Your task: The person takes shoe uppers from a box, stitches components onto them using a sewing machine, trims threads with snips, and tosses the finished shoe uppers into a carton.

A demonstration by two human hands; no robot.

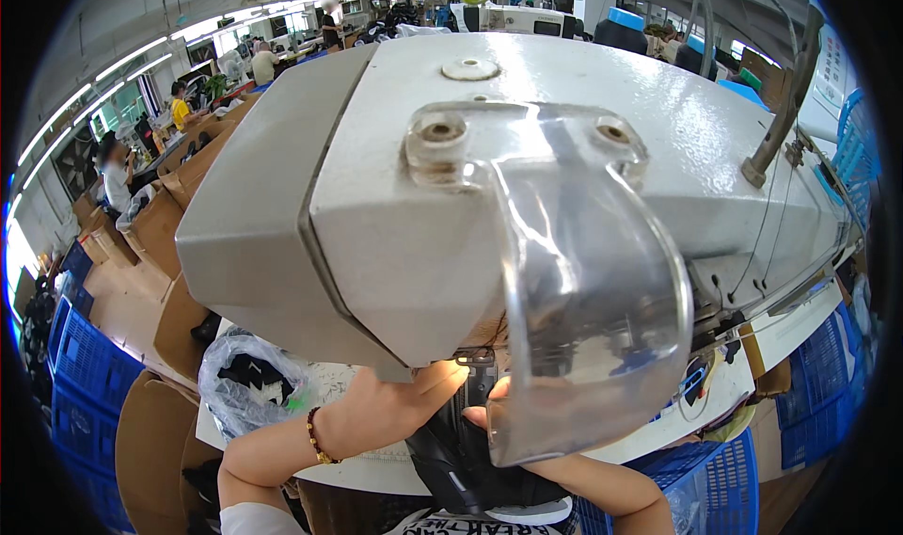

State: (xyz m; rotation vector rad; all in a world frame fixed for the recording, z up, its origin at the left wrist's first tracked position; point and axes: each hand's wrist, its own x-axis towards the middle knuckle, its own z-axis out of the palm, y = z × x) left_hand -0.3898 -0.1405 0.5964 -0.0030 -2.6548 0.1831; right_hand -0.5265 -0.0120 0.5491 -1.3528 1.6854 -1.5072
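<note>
A black shoe upper (447, 455) with a pale curved edge at its near end lies under the head of a large white sewing machine (414, 234). My left hand (400, 405), a beaded bracelet at its wrist, reaches in from the left. Its fingers are pressed together on the upper, close to the lit needle area. From the other side my right hand (499, 405) grips the upper's right side, fingertips on the black material. A clear plastic guard (593, 300) hangs in front and blurs most of that hand. The machine head hides the stitching point in part.
A clear plastic bag (249, 380) of black pieces stands on the white table (376, 474), left of my arm. Blue crates (720, 488) stand low on the right, more (89, 394) on the left beside cardboard boxes (146, 431). Threads run down the machine's right side. People sit far left.
</note>
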